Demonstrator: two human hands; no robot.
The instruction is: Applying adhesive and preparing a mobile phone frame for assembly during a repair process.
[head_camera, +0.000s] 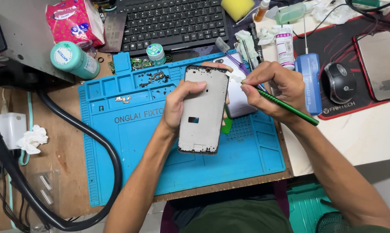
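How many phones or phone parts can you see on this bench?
3: the phone frame in the left hand, a white phone back behind it, and a red-edged phone at far right. Others may be hidden.

- Left grip (177, 103): bare, no glove, no ring showing, no watch or band at the wrist.
- Right grip (270, 88): bare too, no glove, no ring or wrist strap visible; fingernails short and plain where they show.
- Both forearms uncovered from wrist up to the bottom edge of the frame; no sleeve cuff in view on the left arm.
- Lower right corner: a sliver of dark olive cloth at the right upper arm, likely a short sleeve edge, too little showing to be sure.
- Bottom centre: olive-green garment over the lap or torso, plain, no print visible.
- Beside it a strip of dark maroon fabric; cannot tell whether it is worn.
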